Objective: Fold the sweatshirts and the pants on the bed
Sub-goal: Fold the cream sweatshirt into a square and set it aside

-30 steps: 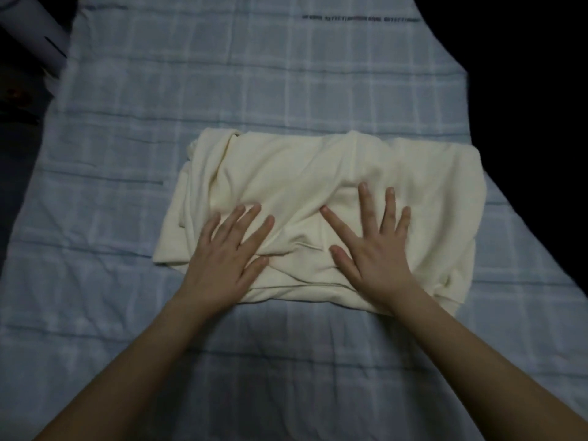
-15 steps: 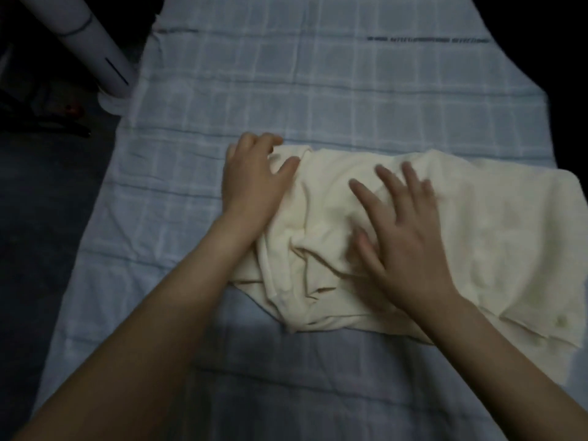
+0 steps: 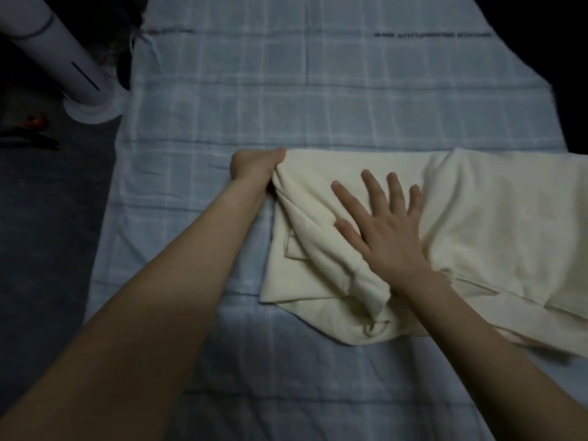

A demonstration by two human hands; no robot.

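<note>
A cream sweatshirt (image 3: 477, 224), partly folded and wrinkled, lies across the right half of the blue checked bed cover (image 3: 286, 100). Its right end runs out of the frame. My left hand (image 3: 254, 165) grips the garment's far left corner, fingers curled into the cloth. My right hand (image 3: 386, 224) lies flat on the sweatshirt's left part with fingers spread, pressing it down. No pants are visible.
A white cylindrical appliance (image 3: 60, 62) stands on the dark floor beyond the bed's left edge. Dark floor (image 3: 44, 249) runs along the left side. The bed cover's near part and far part carry nothing.
The view has swung left. My left hand went from lying flat on the cloth to the far left corner and closed on it. My right hand stays flat on the sweatshirt.
</note>
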